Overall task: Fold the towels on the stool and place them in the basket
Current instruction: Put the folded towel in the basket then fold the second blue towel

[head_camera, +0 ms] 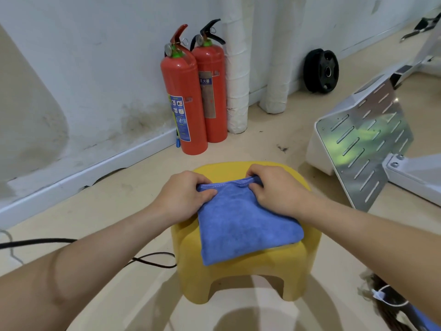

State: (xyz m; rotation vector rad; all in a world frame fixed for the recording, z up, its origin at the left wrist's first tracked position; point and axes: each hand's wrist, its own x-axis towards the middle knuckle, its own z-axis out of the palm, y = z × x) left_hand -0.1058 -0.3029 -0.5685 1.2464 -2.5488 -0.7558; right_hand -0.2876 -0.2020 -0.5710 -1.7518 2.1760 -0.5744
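A blue towel (245, 225), folded into a rough square, lies on top of a yellow plastic stool (241, 273) at the centre of the head view. My left hand (185, 195) pinches the towel's far left corner. The far right corner is pinched by my right hand (272, 189), fingers curled over the hemmed edge. Both hands sit at the stool's far side. A dark woven edge with a blue strip, possibly the basket (396, 306), shows at the bottom right corner; most of it is out of frame.
Two red fire extinguishers (193, 91) stand against the white wall behind the stool. A black cable (148, 259) runs across the floor on the left. A white and metal machine base (365, 151) stands to the right, with a black weight plate (322, 70) behind it.
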